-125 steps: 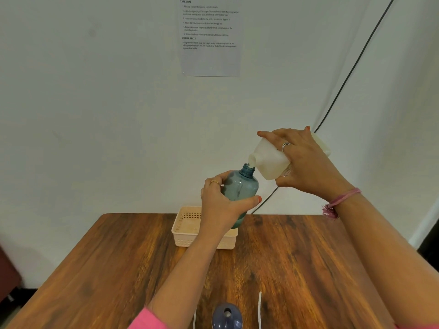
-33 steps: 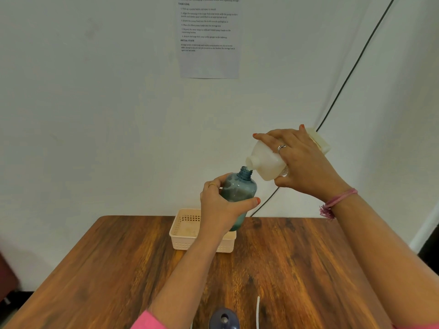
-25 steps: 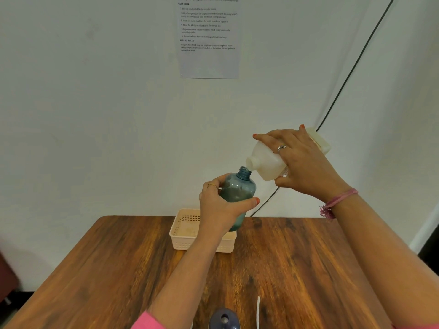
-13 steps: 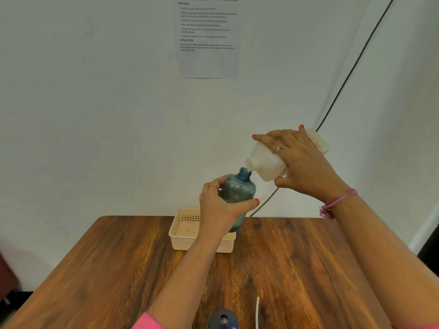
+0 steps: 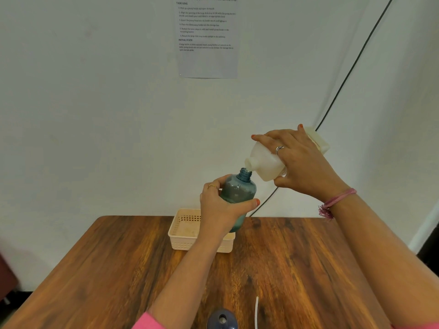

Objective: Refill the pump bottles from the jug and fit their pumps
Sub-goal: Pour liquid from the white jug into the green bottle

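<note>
Our left hand [image 5: 219, 207] grips at center; our right hand [image 5: 301, 162], raised toward two o'clock, clasps with wrist cocked.

Teal bottle [image 5: 238, 191], white jug [image 5: 263, 163], cream basket [image 5: 185, 243], brown wood-grain table [image 5: 285, 269]

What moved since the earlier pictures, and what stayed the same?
Very little. The white jug dipped slightly, bringing its spout closer to the blue bottle's mouth. The right hand still tilts the jug and the left hand still grips the bottle above the basket. Nothing was picked up or let go.
</note>
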